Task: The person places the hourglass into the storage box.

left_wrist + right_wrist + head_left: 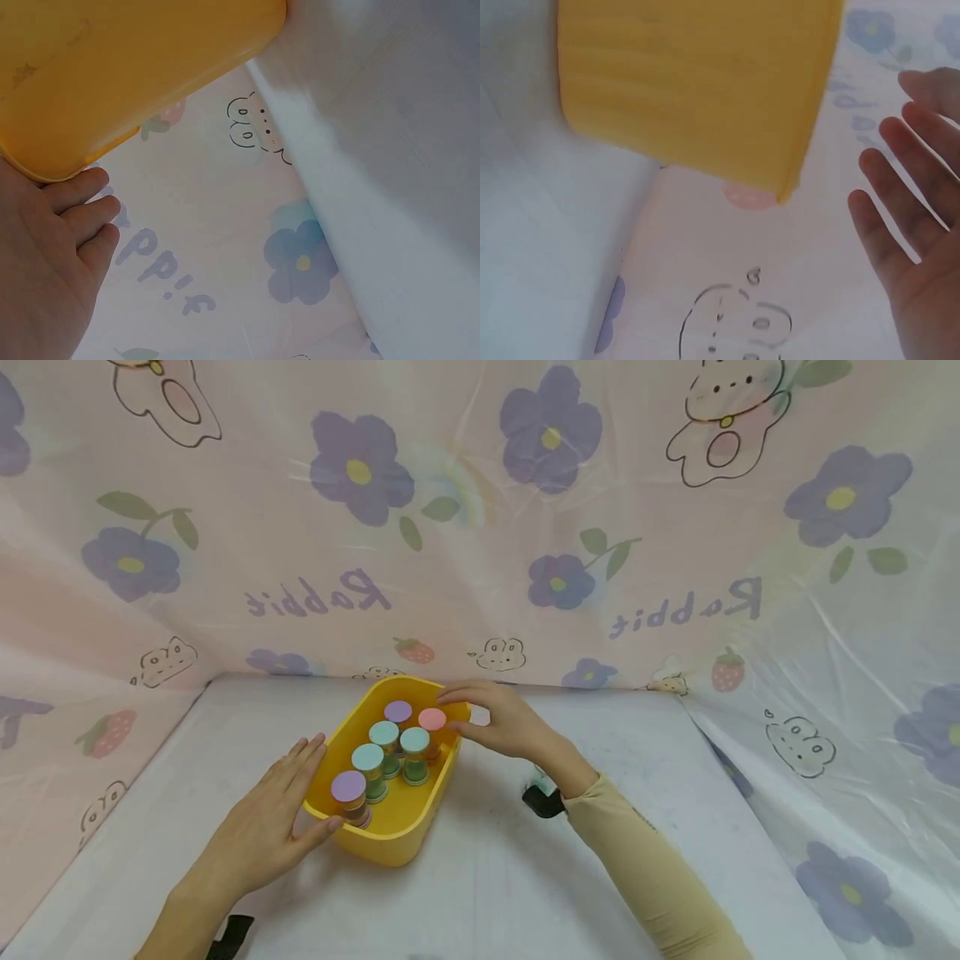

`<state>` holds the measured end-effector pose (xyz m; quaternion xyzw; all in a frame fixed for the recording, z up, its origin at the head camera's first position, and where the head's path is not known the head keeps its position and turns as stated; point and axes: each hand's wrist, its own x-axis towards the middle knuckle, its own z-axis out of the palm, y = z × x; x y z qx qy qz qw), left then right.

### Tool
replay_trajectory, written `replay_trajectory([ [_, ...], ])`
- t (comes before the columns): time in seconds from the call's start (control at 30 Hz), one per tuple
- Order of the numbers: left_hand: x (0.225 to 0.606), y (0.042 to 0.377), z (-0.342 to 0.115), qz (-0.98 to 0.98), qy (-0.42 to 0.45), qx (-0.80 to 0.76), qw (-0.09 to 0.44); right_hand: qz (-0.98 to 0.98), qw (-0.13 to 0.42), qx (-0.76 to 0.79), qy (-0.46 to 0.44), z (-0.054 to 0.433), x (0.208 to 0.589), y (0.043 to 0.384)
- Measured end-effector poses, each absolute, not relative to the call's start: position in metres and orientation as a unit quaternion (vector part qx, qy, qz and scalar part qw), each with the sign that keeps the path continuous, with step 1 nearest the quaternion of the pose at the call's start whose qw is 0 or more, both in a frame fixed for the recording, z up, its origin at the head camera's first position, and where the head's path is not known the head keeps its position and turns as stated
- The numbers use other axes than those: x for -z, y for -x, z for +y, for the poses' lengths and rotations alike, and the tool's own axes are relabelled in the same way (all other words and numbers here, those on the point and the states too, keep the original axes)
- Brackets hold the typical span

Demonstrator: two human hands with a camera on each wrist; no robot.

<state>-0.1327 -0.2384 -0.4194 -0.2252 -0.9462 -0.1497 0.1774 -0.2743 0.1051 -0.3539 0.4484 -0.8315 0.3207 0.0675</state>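
Note:
A yellow plastic bin (397,850) stands on the white table, holding several small clear jars with coloured lids. At its near end is a purple-lidded jar (348,787); teal-lidded jars (415,741) fill the middle. Toward the far end are another purple-lidded jar (398,711) and a pink-lidded jar (432,719). My left hand (258,831) lies along the bin's left side with straight fingers, its thumb at the near rim. Over the far right rim, my right hand (510,722) has its fingers extended toward the pink lid; the right wrist view shows nothing in its palm.
White table surface (525,877) surrounds the bin. Behind and beside it hangs a pale printed sheet (465,552) with flowers and rabbits. Black straps (543,802) show by the wrists, and a beige sleeve (652,868) covers the right forearm.

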Motion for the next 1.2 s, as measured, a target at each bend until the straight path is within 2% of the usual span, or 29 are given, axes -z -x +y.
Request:
replay_trajectory([
  [0.23,0.420,0.132,-0.238,-0.947,0.223,0.149,0.175,-0.814,0.146,-0.370,-0.424,0.132,0.358,0.268],
  [0.5,0.419,0.132,-0.238,-0.949,0.221,0.149,0.171,-0.806,0.174,-0.411,-0.389,0.167,0.369,0.266],
  [0.9,0.419,0.133,-0.238,-0.949,0.220,0.146,0.170,-0.835,0.155,-0.422,-0.319,0.210,0.398,0.254],
  [1.2,0.420,0.132,-0.238,-0.949,0.222,0.145,0.173,-0.858,0.085,-0.418,-0.285,0.227,0.421,0.242],
])
